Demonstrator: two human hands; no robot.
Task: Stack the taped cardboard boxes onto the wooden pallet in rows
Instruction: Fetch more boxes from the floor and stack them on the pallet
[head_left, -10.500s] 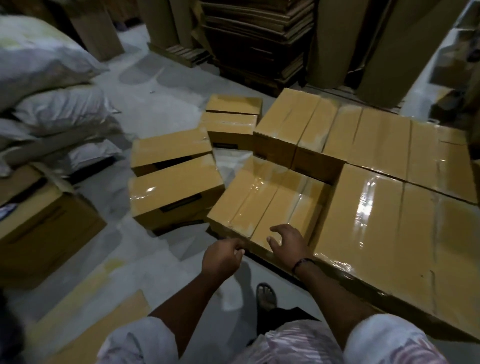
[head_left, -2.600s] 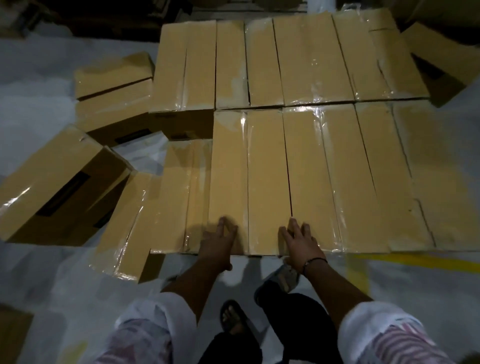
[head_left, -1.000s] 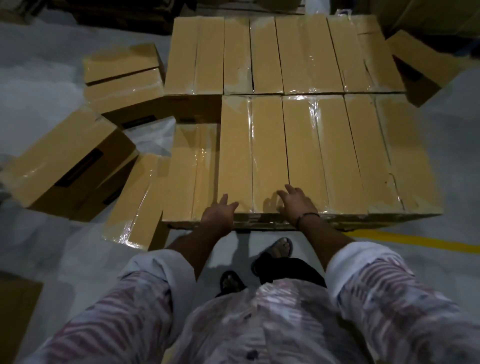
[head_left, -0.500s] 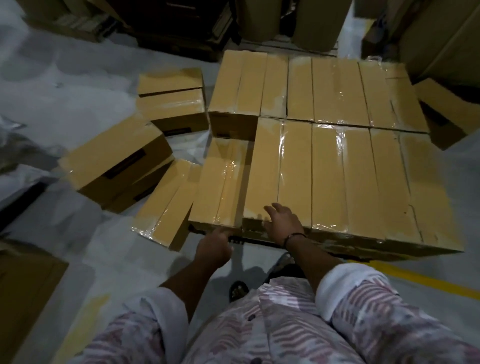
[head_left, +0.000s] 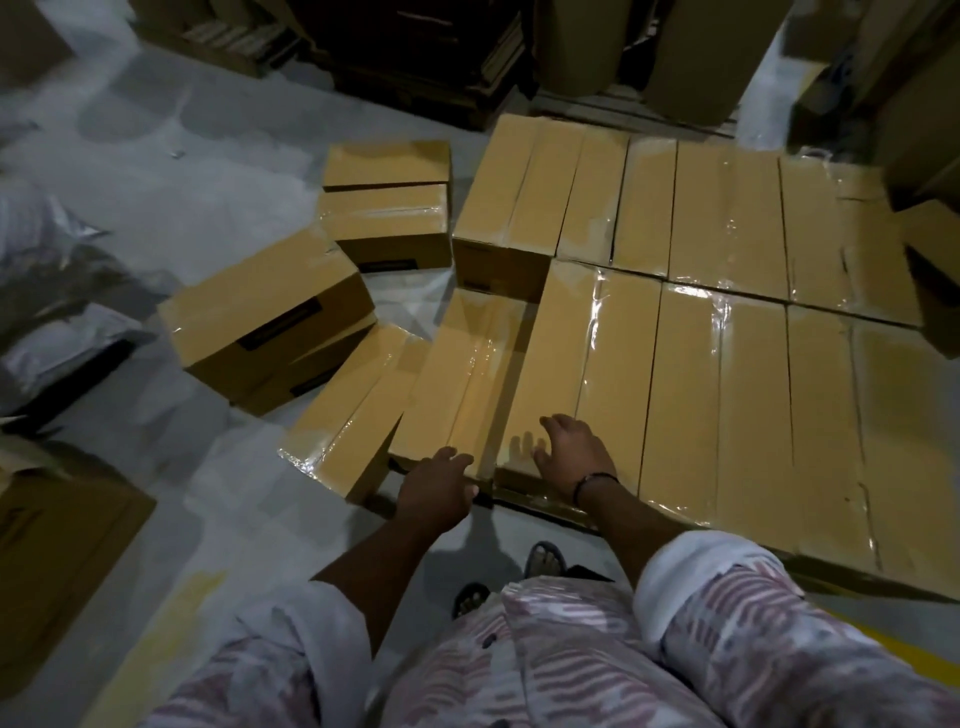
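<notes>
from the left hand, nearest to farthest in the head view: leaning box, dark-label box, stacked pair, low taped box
1. low taped box, at the fingers of the left hand
2. leaning box, just left, on the floor
3. dark-label box, farther left and back
4. stacked pair, far back left

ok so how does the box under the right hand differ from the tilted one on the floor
The flat box under the right hand sits in the near row; the tilted box leans outside it, low edge on the floor. A hand reaches over the flat box, none over the tilted box. Both: taped brown cardboard.
</notes>
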